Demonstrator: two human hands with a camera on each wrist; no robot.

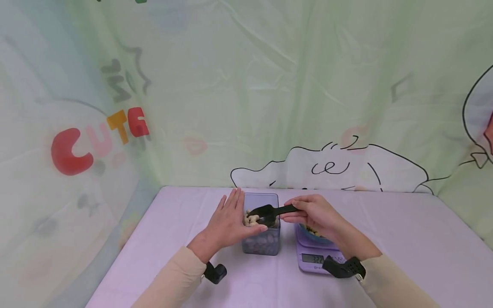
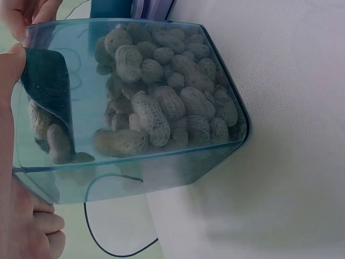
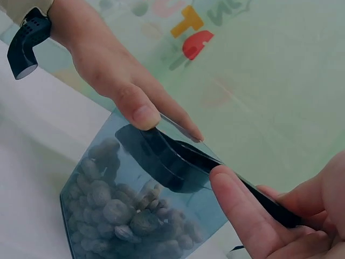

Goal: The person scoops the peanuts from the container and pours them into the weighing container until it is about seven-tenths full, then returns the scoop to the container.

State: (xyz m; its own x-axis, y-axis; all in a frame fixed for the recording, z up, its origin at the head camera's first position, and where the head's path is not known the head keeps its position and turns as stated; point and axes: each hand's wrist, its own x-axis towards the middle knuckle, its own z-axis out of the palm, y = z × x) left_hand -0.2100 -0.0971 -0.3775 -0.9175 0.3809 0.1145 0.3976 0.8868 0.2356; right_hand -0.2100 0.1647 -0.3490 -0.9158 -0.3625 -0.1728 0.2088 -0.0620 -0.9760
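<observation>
In the head view, a translucent blue container holds peanuts in their shells. My right hand grips the handle of a black scoop, whose bowl dips inside the container's top. A few peanuts lie at the scoop's left edge. My left hand rests against the container's left side with fingers straight and thumb across the near rim. In the right wrist view, that thumb lies right by the scoop's edge.
Right of the container stands a purple kitchen scale with a lit display. A blue bowl of pale pieces sits on it, partly hidden under my right hand. The white tabletop ends at a printed curtain behind.
</observation>
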